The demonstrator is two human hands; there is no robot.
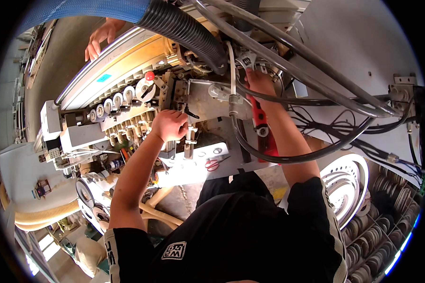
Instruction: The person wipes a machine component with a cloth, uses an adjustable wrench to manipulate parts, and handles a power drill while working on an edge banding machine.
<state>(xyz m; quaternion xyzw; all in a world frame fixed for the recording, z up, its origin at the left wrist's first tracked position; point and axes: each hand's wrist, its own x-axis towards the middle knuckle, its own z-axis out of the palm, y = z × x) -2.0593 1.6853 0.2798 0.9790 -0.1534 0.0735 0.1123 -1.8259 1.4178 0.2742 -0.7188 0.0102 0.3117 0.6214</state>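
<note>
My right hand (261, 84) reaches in among the hoses at the upper middle, closed round an adjustable wrench (246, 59) whose silver head points away from me. Below that hand lies a red tool (259, 115) with metal fittings, partly hidden by my forearm and a hose. My left hand (169, 126) is a loose fist beside a metal post fitting (190, 141) on the machine; what its fingers hold, if anything, is hidden. On the light plate near my body rest red-handled scissors (212, 164).
Thick dark hoses (297, 70) and a black corrugated duct (184, 35) cross over the work area. A red knob (149, 76) and a row of round dials (118, 99) stand at left. Another person's hand (100, 39) touches the far rail. A white wheel (342, 186) is at right.
</note>
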